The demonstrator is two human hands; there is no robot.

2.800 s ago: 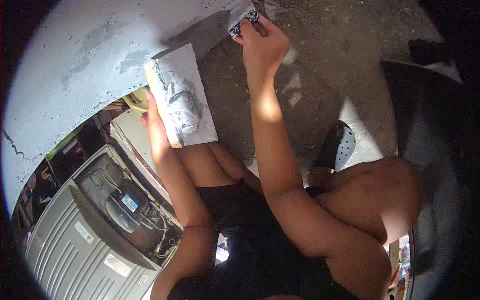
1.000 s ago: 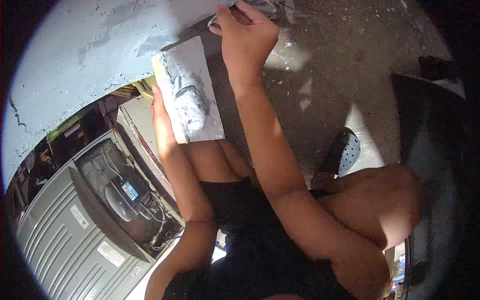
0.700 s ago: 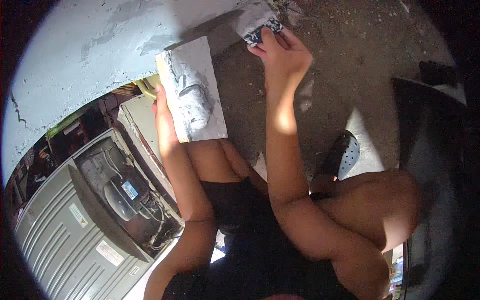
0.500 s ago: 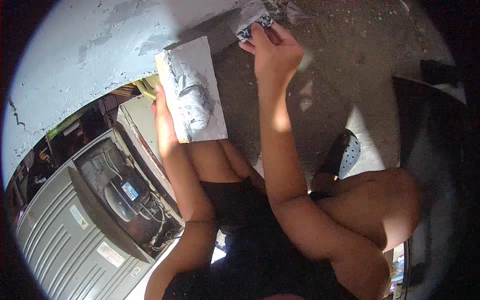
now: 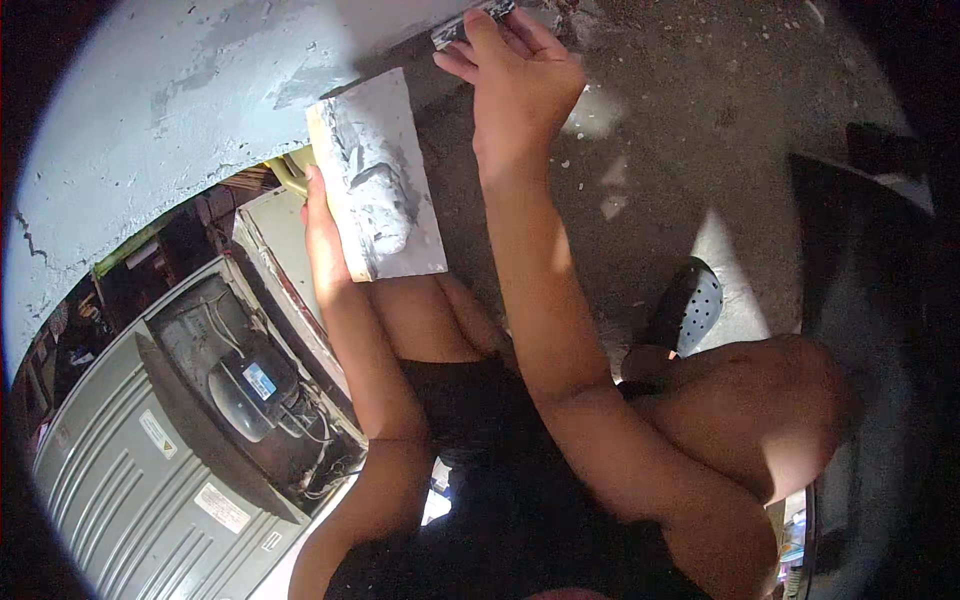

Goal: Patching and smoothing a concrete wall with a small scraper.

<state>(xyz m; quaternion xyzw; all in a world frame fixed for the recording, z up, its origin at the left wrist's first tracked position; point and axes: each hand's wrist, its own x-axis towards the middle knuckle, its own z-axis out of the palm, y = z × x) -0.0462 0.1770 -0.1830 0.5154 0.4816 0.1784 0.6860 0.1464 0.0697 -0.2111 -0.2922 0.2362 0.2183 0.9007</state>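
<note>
My left hand grips a flat rectangular board by its left side, thumb along the edge, the other fingers hidden beneath. A thick mound of grey-white putty lies on the board, and its left edge is pale yellow. Up and to the right, my right hand pinches a wide scraper smeared with putty. The scraper is at the lower part of the pale blue wall; whether its blade touches the surface I cannot tell.
At the lower left stands a grey ribbed appliance with an exposed black compressor. A yellow curved piece shows beside the board. A clog with holes is on the concrete floor. A black panel rises on the right.
My right hand has moved up and to the left with the scraper, closer along the wall. The board in my left hand has shifted slightly left and up.
</note>
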